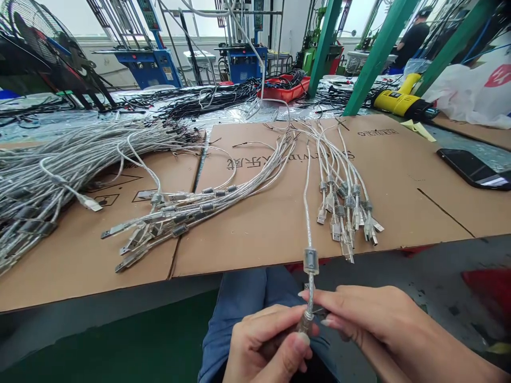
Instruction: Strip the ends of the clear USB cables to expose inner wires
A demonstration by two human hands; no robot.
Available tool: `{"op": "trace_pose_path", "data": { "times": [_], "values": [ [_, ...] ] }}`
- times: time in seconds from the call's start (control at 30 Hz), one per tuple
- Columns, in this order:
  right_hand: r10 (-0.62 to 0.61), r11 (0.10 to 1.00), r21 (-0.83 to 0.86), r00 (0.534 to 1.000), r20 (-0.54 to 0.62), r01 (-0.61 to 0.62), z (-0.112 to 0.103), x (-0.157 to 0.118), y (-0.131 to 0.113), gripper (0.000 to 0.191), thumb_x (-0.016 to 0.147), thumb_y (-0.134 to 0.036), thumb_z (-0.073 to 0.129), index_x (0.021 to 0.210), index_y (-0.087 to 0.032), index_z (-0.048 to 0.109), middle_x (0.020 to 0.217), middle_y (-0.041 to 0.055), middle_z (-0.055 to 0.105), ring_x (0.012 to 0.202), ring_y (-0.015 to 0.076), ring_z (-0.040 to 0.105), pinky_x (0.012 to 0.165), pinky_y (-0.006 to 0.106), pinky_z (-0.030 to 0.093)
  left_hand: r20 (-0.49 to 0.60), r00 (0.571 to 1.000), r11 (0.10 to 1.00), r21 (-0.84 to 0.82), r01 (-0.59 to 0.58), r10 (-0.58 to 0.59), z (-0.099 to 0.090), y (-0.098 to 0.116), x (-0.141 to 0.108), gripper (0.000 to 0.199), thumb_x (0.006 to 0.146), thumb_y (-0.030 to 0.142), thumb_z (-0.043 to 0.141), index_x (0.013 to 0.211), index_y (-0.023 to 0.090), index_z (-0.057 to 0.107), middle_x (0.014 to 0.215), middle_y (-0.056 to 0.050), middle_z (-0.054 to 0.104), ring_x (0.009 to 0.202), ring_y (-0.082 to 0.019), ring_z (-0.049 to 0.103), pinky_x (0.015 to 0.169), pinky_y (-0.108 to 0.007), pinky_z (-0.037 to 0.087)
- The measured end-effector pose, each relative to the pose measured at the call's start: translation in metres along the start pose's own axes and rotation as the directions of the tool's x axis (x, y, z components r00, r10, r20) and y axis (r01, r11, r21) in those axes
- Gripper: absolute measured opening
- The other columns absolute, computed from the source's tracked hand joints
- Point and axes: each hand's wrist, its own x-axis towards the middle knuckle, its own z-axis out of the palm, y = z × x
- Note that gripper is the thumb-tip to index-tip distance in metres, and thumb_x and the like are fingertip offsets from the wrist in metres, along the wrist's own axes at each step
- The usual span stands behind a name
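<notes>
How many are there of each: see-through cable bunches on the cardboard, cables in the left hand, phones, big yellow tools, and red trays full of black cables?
Cable bunches: 3 (left pile, middle bunch, right bunch)
Cable in the left hand: 1
Phone: 1
Yellow tool: 1
Red tray: 1
Total: 7

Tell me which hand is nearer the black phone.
Right. In the picture, the right hand sits below and left of the black phone; the left hand is farther off that same way, holding a cable.
</notes>
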Motion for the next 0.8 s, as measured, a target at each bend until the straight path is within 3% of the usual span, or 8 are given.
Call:
{"op": "trace_pose_path", "data": {
  "times": [0.1, 0.2, 0.33, 0.43, 0.53, 0.6, 0.7, 0.8],
  "values": [
    [-0.069, 0.997, -0.014, 0.995, 0.077, 0.07, -0.003, 0.003, -0.002, 0.025, 0.087, -0.011, 0.043, 0.091, -0.018, 0.067, 0.073, 0.0061, 0.072, 0.06, 0.0185, 0.068, 0.049, 0.023, 0.048, -0.001, 1.0, 1.0, 0.008, -0.016, 0.016, -0.001, -0.003, 0.002, 0.02, 0.074, 0.024, 0.066, 0.091, 0.025, 0.076, 0.074, -0.008, 0.071, 0.054, -0.008, 0.056, 0.05, -0.016, 0.052],
    [-0.087, 0.996, 0.04, 0.991, 0.105, 0.083, -0.006, 0.007, -0.002, 0.026, 0.088, -0.01, 0.042, 0.087, -0.018, 0.067, 0.088, 0.0089, 0.074, 0.071, 0.0193, 0.07, 0.055, 0.021, 0.051, 0.005, 0.994, 0.994, -0.021, -0.111, 0.111, -0.001, -0.012, 0.004, 0.02, 0.074, 0.023, 0.065, 0.091, 0.027, 0.076, 0.073, -0.008, 0.071, 0.053, -0.009, 0.057, 0.048, -0.015, 0.051],
    [0.012, 0.96, 0.271, 0.977, 0.212, -0.07, -0.016, 0.005, 0.005, 0.026, 0.09, -0.015, 0.047, 0.096, -0.025, 0.07, 0.079, 0.0024, 0.072, 0.064, 0.0167, 0.066, 0.059, 0.022, 0.051, 0.006, 0.986, 0.984, -0.058, -0.168, 0.169, 0.001, -0.017, 0.004, 0.02, 0.072, 0.022, 0.067, 0.089, 0.026, 0.076, 0.073, -0.006, 0.07, 0.052, -0.008, 0.058, 0.048, -0.015, 0.051],
    [0.179, 0.807, 0.494, 0.931, 0.318, -0.324, -0.024, 0.0, 0.011, 0.02, 0.087, -0.03, 0.057, 0.1, -0.028, 0.072, 0.071, 0.0007, 0.067, 0.055, 0.0128, 0.057, 0.049, 0.02, 0.047, -0.01, 0.999, 0.981, -0.19, -0.05, 0.049, 0.006, -0.01, 0.002, 0.016, 0.068, 0.024, 0.072, 0.084, 0.024, 0.077, 0.071, -0.005, 0.068, 0.053, -0.007, 0.058, 0.05, -0.015, 0.051],
    [0.369, 0.634, 0.618, 0.884, 0.288, -0.466, -0.023, 0.0, 0.015, 0.025, 0.077, -0.037, 0.068, 0.099, -0.026, 0.072, 0.061, -0.0031, 0.053, 0.048, 0.0079, 0.043, 0.042, 0.017, 0.038, -0.007, 0.998, 0.954, -0.296, 0.05, -0.055, 0.008, -0.007, 0.002, 0.018, 0.065, 0.026, 0.076, 0.082, 0.022, 0.076, 0.071, -0.003, 0.065, 0.053, -0.006, 0.056, 0.049, -0.014, 0.05],
    [0.41, 0.556, 0.694, 0.877, 0.249, -0.457, -0.016, 0.005, 0.015, 0.027, 0.071, -0.031, 0.075, 0.096, -0.021, 0.072, 0.057, -0.0049, 0.047, 0.05, 0.0076, 0.04, 0.044, 0.017, 0.035, 0.02, 0.999, 0.962, -0.271, 0.036, -0.031, 0.007, -0.009, 0.004, 0.022, 0.063, 0.026, 0.077, 0.085, 0.022, 0.076, 0.071, -0.001, 0.059, 0.053, -0.004, 0.053, 0.047, -0.013, 0.047],
    [0.382, 0.412, 0.817, 0.891, 0.246, -0.403, -0.003, 0.018, 0.011, 0.018, 0.065, -0.025, 0.08, 0.074, -0.014, 0.069, 0.059, -0.0035, 0.052, 0.053, 0.0078, 0.043, 0.049, 0.018, 0.038, 0.102, 0.994, 0.988, -0.151, -0.022, 0.037, 0.006, -0.012, 0.007, 0.026, 0.063, 0.024, 0.077, 0.089, 0.023, 0.075, 0.07, 0.001, 0.052, 0.052, -0.003, 0.05, 0.046, -0.011, 0.044],
    [0.398, 0.297, 0.881, 0.887, 0.235, -0.367, 0.008, 0.025, 0.005, 0.026, 0.066, -0.034, 0.079, 0.069, -0.013, 0.063, 0.061, -0.0024, 0.055, 0.051, 0.0064, 0.045, 0.048, 0.017, 0.037, 0.025, 1.0, 0.992, -0.124, 0.018, -0.015, 0.01, -0.008, 0.006, 0.02, 0.064, 0.026, 0.076, 0.083, 0.021, 0.074, 0.071, 0.0, 0.055, 0.054, -0.006, 0.059, 0.051, -0.014, 0.049]
  ]
}}
